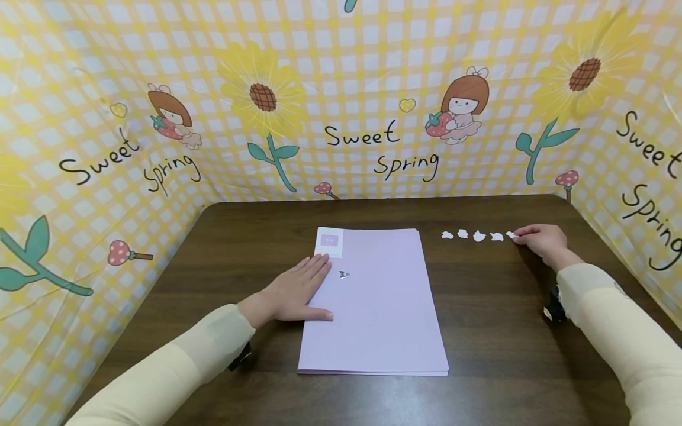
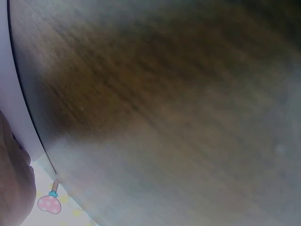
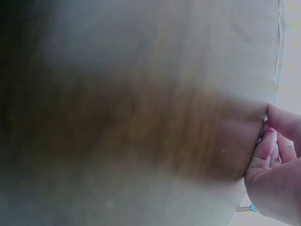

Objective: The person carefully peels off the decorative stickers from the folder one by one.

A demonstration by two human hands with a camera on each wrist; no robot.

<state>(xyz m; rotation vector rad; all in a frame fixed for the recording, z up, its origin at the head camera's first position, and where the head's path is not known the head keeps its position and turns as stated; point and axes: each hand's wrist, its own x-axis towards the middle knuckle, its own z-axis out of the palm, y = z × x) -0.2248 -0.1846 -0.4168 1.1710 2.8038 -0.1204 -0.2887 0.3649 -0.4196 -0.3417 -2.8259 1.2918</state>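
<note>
A stack of pale purple paper sheets (image 1: 378, 319) lies on the table in the head view. Across its left edge my left hand (image 1: 301, 290) rests flat, fingers straight and thumb out to the side. A small dark-and-white cutout (image 1: 344, 274) lies on the top sheet, just right of those fingers. At the back right, my right hand (image 1: 546, 241) pinches the rightmost small white paper cutout (image 1: 511, 234), thumb and fingertips down at the table. That piece is partly hidden by the fingers. In the right wrist view the fingers (image 3: 268, 146) are curled close together.
Several more white cutouts (image 1: 479, 236) form a row between the purple sheets and my right hand. A white card with a purple square (image 1: 330, 251) sits at the stack's top left corner. Yellow checked cloth (image 1: 362, 71) surrounds the brown wooden table (image 1: 256, 236) at the back and sides.
</note>
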